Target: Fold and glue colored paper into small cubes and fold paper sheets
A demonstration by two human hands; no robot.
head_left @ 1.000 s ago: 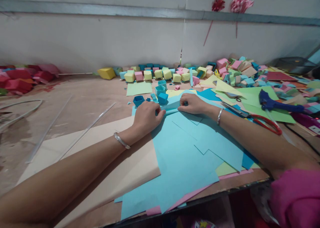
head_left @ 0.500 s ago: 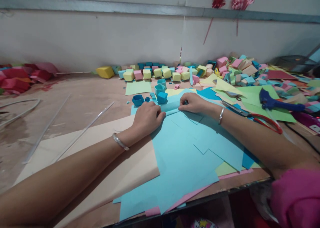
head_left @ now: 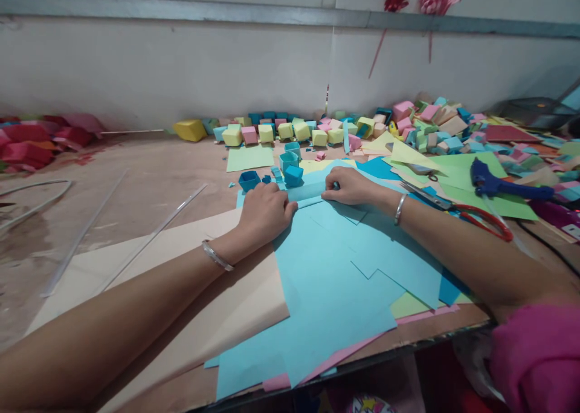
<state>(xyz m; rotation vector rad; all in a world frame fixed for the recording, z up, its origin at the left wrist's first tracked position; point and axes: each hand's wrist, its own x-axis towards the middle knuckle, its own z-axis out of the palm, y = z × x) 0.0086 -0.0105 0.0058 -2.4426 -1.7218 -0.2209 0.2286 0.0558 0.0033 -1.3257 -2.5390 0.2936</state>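
Observation:
A light blue paper strip (head_left: 310, 203) with a folded edge runs between my hands, over other light blue sheets (head_left: 330, 292). My left hand (head_left: 266, 212) is closed at the strip's left end, its thumb along the fold and its fingers curled down. At the right end my right hand (head_left: 348, 185) pinches the fold, with thumb and fingers bent together. Just beyond the hands are small blue paper boxes: an open one (head_left: 249, 181) to the left and another (head_left: 293, 175) behind the strip.
Red-handled scissors (head_left: 480, 216) lie by my right forearm, with a blue glue gun (head_left: 507, 187) beyond. Clear glue sticks (head_left: 158, 231) rest on a beige sheet (head_left: 240, 298) at the left. Coloured paper boxes (head_left: 301, 132) line the wall.
Both hands have shifted very slightly left along the folded strip. Their grip looks the same.

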